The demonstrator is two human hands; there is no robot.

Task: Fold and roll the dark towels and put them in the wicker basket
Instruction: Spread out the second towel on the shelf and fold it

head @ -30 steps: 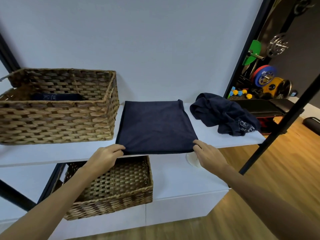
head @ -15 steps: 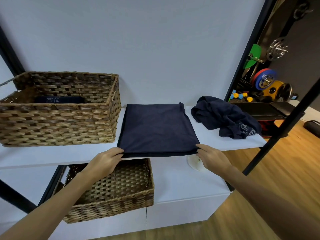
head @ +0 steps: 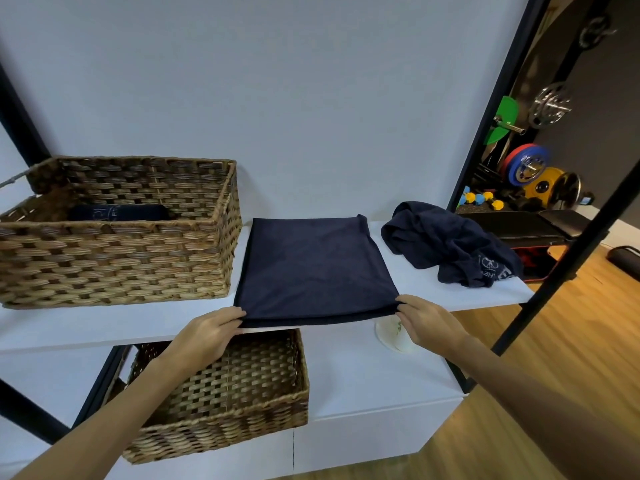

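A dark navy towel (head: 313, 268), folded flat into a rectangle, lies on the white upper shelf (head: 104, 327). My left hand (head: 207, 332) pinches its near left corner and my right hand (head: 424, 320) pinches its near right corner, both at the shelf's front edge. To the left stands a large wicker basket (head: 114, 258) holding one rolled dark towel (head: 117, 213). A second dark towel (head: 450, 245) lies crumpled at the right end of the shelf.
A smaller wicker basket (head: 228, 396) sits on the lower white shelf beneath my left hand, next to a white cup (head: 393, 336). Black frame posts (head: 561, 271) stand at the right. Gym weights (head: 526, 164) fill the room beyond.
The view has tilted slightly, so everything sits lower in frame. Both hands stay at the towel's near corners; the towel has not visibly moved.
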